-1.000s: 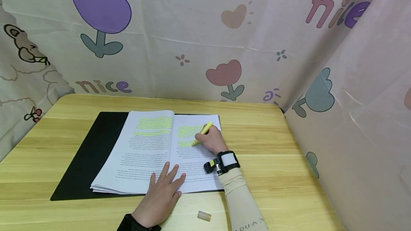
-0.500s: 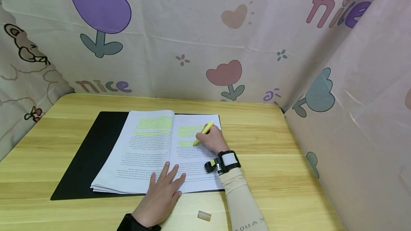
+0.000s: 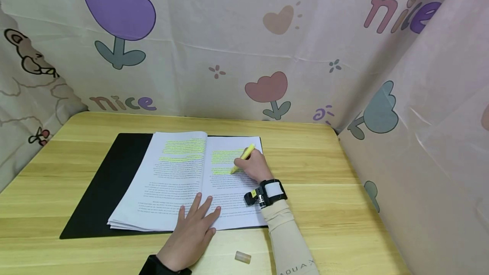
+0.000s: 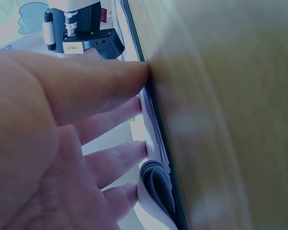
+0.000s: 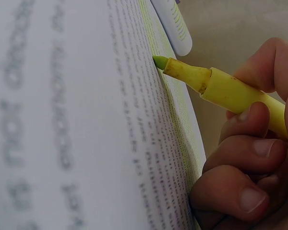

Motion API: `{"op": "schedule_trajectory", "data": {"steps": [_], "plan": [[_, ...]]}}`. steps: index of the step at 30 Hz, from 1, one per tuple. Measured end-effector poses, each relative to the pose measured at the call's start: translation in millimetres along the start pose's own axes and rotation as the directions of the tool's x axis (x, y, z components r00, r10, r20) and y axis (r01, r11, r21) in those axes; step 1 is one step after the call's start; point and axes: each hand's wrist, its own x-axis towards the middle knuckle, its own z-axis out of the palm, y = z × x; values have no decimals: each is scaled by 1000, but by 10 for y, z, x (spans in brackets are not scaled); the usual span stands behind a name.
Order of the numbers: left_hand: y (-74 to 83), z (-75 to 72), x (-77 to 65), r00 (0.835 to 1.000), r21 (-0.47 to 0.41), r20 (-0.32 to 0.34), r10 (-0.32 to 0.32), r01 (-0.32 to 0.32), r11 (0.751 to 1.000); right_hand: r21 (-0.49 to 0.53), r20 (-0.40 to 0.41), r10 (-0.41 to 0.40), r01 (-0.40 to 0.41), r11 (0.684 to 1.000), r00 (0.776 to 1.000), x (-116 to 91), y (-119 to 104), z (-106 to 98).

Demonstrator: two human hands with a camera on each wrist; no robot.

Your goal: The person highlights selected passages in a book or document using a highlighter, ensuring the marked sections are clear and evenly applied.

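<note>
My right hand (image 3: 253, 165) grips a yellow highlighter (image 5: 235, 91), its tip down on the right page of an open stack of printed sheets (image 3: 173, 190). In the right wrist view the highlighter's green-yellow tip sits right at a printed line. Yellow bands mark several upper lines on both pages. My left hand (image 3: 191, 234) lies with spread, straight fingers across the lower edge of the pages, near the fold. The left wrist view shows its fingertips (image 4: 140, 149) against the sheets' edge, beside the curled paper fold.
Under the sheets lies a black folder (image 3: 99, 198), showing widely on the left. A small greyish cap (image 3: 243, 257) lies on the wooden table (image 3: 305, 160) near the front, between my forearms. A patterned cloth (image 3: 214, 20) hangs behind and at both sides.
My right hand and the highlighter have slid slightly to the right along the line, and the yellow band there is a little longer. My left hand has stayed put.
</note>
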Motion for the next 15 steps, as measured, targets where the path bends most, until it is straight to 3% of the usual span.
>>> {"op": "schedule_trajectory", "data": {"steps": [15], "plan": [[19,12,-5,1000,6,6,-19,19,1000,-3,2,-5,5,1000,1000,-17,16,0]]}}
